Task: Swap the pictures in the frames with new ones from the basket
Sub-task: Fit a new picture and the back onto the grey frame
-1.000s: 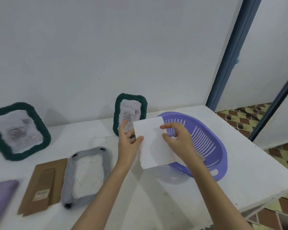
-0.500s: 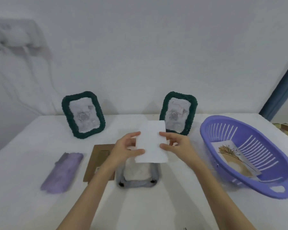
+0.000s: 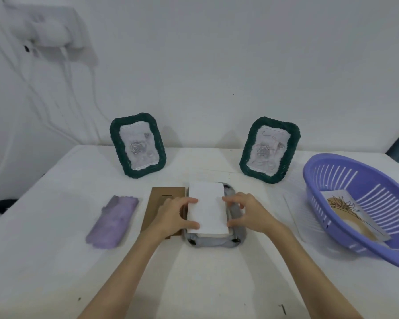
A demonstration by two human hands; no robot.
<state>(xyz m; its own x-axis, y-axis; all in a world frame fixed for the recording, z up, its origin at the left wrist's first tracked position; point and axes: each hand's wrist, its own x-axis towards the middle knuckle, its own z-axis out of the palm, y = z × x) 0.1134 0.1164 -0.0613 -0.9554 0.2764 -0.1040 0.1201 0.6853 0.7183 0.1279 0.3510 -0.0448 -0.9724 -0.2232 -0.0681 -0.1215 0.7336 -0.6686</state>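
Note:
A white picture sheet (image 3: 206, 208), blank side up, lies over a grey frame (image 3: 236, 236) that rests face down at the table's middle. My left hand (image 3: 174, 216) pinches the sheet's left edge and my right hand (image 3: 247, 212) its right edge. A brown cardboard backing (image 3: 158, 199) lies just left of the grey frame, partly under my left hand. Two dark green frames (image 3: 137, 145) (image 3: 268, 149) with flower pictures stand against the wall. The purple basket (image 3: 364, 176) at the right holds a picture (image 3: 346, 210) of a dried plant.
A purple cloth (image 3: 113, 221) lies left of the cardboard. White cables and a socket (image 3: 53, 35) hang on the wall at the upper left. The table's (image 3: 194, 284) right edge runs close behind the basket.
My view has swung left from the basket to the table's middle. Both hands carried the white sheet from the basket down onto the grey frame.

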